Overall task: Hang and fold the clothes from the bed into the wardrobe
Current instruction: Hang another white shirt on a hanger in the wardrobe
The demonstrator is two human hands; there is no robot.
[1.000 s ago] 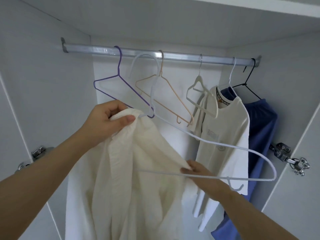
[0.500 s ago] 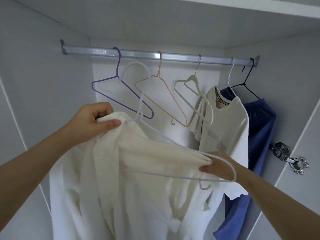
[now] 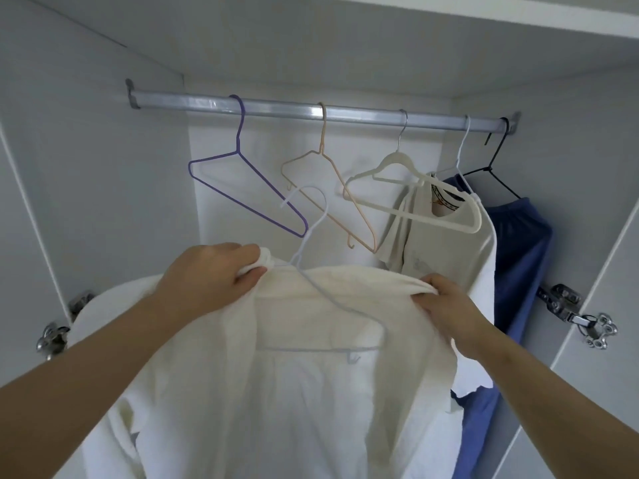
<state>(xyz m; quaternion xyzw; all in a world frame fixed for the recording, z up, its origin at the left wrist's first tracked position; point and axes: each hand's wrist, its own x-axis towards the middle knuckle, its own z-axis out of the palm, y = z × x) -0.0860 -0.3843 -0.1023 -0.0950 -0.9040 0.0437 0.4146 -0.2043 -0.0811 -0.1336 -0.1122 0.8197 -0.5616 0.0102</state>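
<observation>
Both hands hold the cream shirt [image 3: 311, 392]: the left hand [image 3: 211, 274] has its grip closed on the collar edge, the right hand [image 3: 446, 302] pinches the shoulder cloth. Between the grips, a white hanger [image 3: 325, 305] sits inside the shirt, hook above. Judging by this, seat both shoulders evenly, then lift the hook to the rail [image 3: 363, 114] above, into the gap by the purple hanger [image 3: 242, 188].

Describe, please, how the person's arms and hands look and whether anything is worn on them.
Both forearms are bare to the picture's edge: no sleeves show. The left hand and right hand wear no gloves, and no rings, watch or bracelet can be seen on fingers or wrists.
</observation>
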